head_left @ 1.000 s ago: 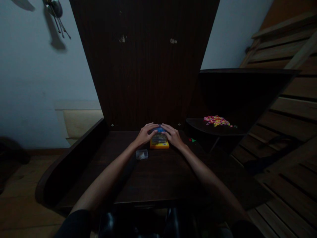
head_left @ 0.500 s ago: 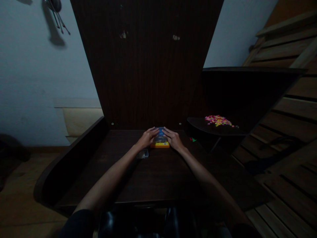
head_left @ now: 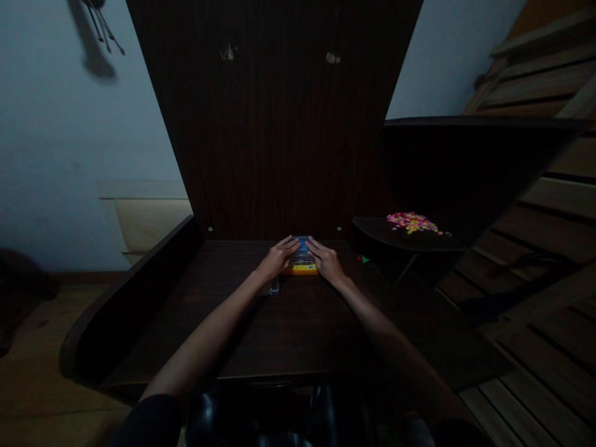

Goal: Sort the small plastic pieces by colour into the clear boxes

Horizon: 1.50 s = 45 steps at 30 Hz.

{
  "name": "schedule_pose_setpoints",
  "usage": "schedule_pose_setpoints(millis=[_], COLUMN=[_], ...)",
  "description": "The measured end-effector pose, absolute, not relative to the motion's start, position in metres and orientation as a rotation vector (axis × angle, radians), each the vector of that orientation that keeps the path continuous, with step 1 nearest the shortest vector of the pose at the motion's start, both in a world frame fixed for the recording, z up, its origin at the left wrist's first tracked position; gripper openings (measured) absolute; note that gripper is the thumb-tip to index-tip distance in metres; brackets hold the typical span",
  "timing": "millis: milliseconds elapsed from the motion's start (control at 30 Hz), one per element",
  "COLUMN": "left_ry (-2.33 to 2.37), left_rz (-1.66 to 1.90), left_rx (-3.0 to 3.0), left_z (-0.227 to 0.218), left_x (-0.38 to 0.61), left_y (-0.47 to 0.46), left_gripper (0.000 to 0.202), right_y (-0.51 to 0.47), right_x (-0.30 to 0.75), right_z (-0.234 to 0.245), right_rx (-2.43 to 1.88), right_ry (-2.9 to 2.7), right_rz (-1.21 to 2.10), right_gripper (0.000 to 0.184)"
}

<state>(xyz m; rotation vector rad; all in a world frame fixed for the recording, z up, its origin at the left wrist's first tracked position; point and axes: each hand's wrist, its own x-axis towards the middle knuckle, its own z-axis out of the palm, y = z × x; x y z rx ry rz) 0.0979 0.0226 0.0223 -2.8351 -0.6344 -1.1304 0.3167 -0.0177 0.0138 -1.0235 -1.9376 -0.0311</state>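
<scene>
A small flat box [head_left: 303, 261] with a blue, see-through-looking top and a yellow-orange front edge lies on the dark wooden desk, near its back panel. My left hand [head_left: 278, 256] grips its left side, fingers reaching over the top toward the far end. On the opposite side my right hand [head_left: 328, 261] holds it in the same way, fingertips close to those of the left. Both thumbs are hard to make out in the dim light. A small clear plastic piece [head_left: 274, 285] lies beside my left wrist, partly hidden by it.
Many pink, yellow and orange bits [head_left: 413, 221] are heaped on a rounded shelf [head_left: 377, 231] at the right. Small red and green pieces [head_left: 364, 259] lie on the desk below it. A raised side board [head_left: 130, 295] edges the desk's left; wooden slats [head_left: 554, 211] stand far right.
The view has shifted slightly. Both hands stay on the box, with hardly any movement, and my left wrist covers a little more of the clear plastic piece.
</scene>
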Motion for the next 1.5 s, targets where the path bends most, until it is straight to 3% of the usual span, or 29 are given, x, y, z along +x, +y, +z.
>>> schedule_pose_setpoints(millis=[467, 633, 800, 1000, 1100, 1200, 1367, 1500], left_ry=[-0.743, -0.871, -1.055, -1.38, -1.456, -1.443, -1.268, -1.265], left_rz=[-0.939, -1.081, -1.233, -0.865, -0.797, -0.859, -1.08, -1.277], left_rx=[-2.891, -2.87, -2.82, -3.019, -3.102, -3.121, -3.058, -2.962], left_z=[0.037, 0.048, 0.053, 0.035, 0.021, 0.011, 0.012, 0.034], left_x=[0.104, 0.101, 0.063, -0.002, -0.016, -0.013, 0.001, 0.014], left_y=[0.019, 0.01, -0.023, -0.067, -0.079, -0.082, -0.075, -0.059], left_gripper=[0.052, 0.042, 0.052, 0.087, 0.092, 0.083, 0.036, 0.036], right_y=[-0.015, -0.018, -0.023, -0.032, -0.035, -0.038, -0.045, -0.05], right_x=[0.315, 0.318, 0.319, 0.321, 0.323, 0.324, 0.325, 0.325], right_z=[0.018, 0.027, 0.033, 0.04, 0.043, 0.047, 0.053, 0.058], right_rx=[-1.12, -1.118, -1.145, -1.168, -1.18, -1.141, -1.062, -1.009], right_ry=[-1.981, -2.03, -2.063, -2.08, -2.044, -1.995, -1.926, -1.953], right_rz=[-0.057, -0.049, -0.074, -0.11, -0.136, -0.163, -0.144, -0.074], right_gripper=[0.038, 0.038, 0.038, 0.044, 0.047, 0.048, 0.042, 0.045])
